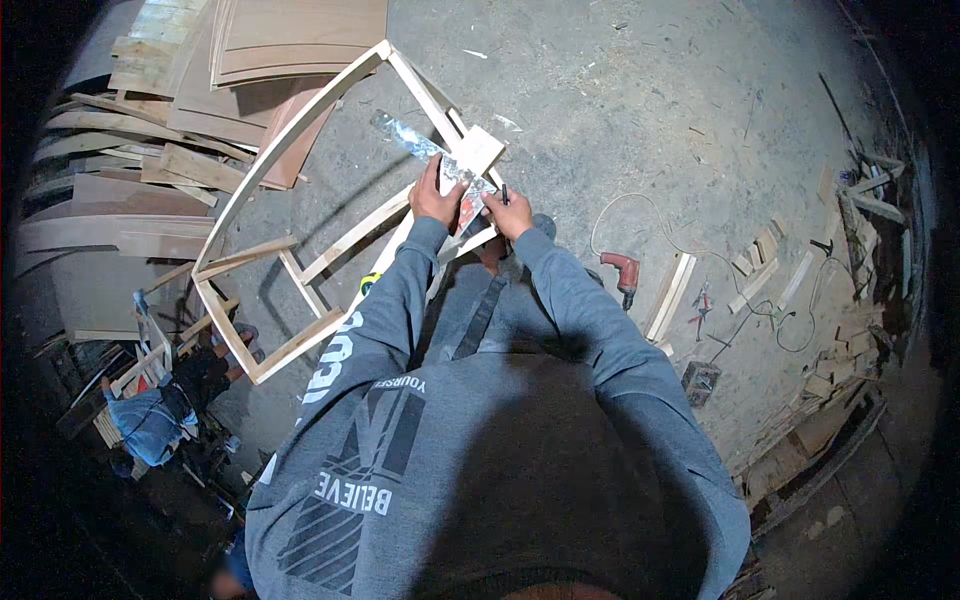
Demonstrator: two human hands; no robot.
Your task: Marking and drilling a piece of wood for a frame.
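Observation:
My left hand (435,197) is closed on a flat, shiny metal carpenter's square (408,137), pressing it against a pale wooden block (478,150) at the top of a timber frame. In my right hand (510,212) is a dark pen-like marker (505,194), held upright beside the square's reddish end. The wooden frame (272,160) has a long curved rail on its left and straight crosspieces below. It reaches from above my hands to beside my left forearm. A yellow and black tape measure (370,282) sits by the frame near my left sleeve.
A red power drill (621,272) with a cord lies on the floor to the right, next to wooden strips (672,297). Offcuts (850,360) are heaped at the far right. Curved boards and plywood sheets (300,40) are stacked at left. Another person (150,425) crouches at lower left.

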